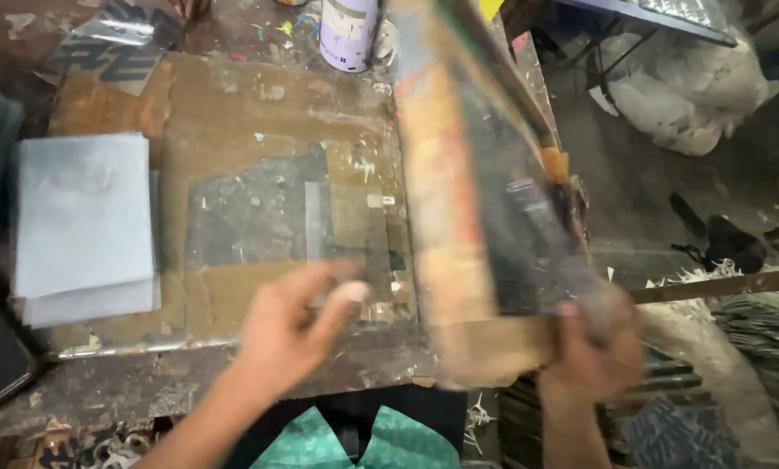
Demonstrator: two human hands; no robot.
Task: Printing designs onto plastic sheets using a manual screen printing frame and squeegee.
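Right hand [591, 343] clamped in a firm grip on the near edge of a wooden frame [480, 200], blurred and tilted up on its far side above the stained surface [189, 382]. Left hand [294, 326] hovering with fingers loosely curled just beside the frame's near corner, over a taped glass plate [259, 217], holding nothing that can be made out. Stack of pale sheets [83, 221] lying at the left, spray can [348, 33] standing at the far edge.
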